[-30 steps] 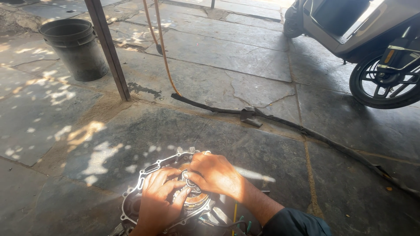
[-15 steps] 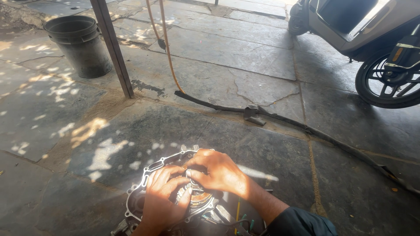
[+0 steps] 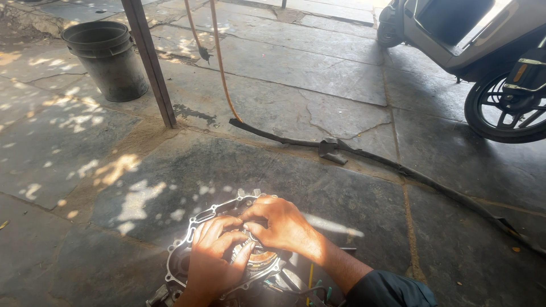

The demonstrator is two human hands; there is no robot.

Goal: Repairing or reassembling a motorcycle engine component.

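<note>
A metal engine cover with a bolt-hole rim lies flat on the stone floor at the bottom of the head view. My left hand rests on its middle, fingers curled over a round copper-coloured part inside it. My right hand reaches in from the right, its fingertips pinching at the same part beside my left fingers. Whether either hand truly grips the part is hidden by the fingers. Thin coloured wires trail out below my right wrist.
A black bucket stands at the back left beside a slanted metal post. A dark hose crosses the floor behind the cover. A scooter is parked at the upper right. An orange cord hangs down.
The view has shifted slightly, so the cover and hands sit a bit higher and further right. Both hands stay on the cover's middle, fingers working at the round part.
</note>
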